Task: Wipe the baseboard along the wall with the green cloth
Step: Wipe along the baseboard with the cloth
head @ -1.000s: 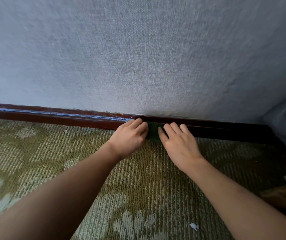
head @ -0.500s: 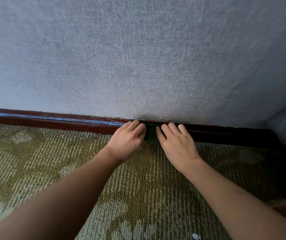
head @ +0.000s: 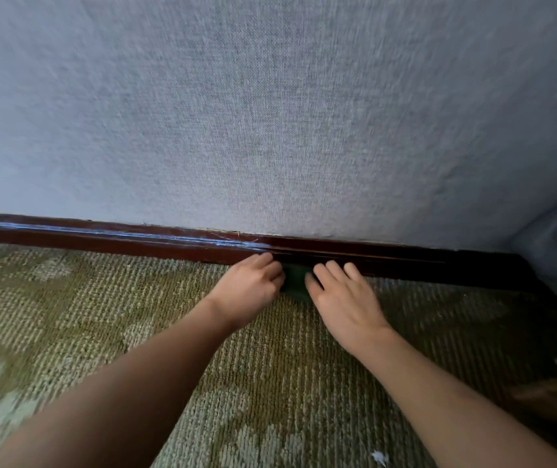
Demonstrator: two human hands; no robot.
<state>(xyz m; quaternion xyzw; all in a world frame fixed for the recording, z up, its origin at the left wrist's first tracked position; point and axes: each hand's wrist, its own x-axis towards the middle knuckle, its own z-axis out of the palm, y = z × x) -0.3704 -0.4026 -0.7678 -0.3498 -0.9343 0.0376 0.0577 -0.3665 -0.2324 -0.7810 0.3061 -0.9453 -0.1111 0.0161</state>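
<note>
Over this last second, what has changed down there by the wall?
The left hand and right hand have slid a little down the baseboard, fingertips now near its lower edge, dragging the green cloth so more of it shows over the carpet. Nothing was let go: both hands stay on the cloth, at much the same spot along the wall.

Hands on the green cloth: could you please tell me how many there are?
2. The left hand holds the green cloth by its left edge at the baseboard; the right hand presses its right side. Much of it is hidden beneath them.
</note>
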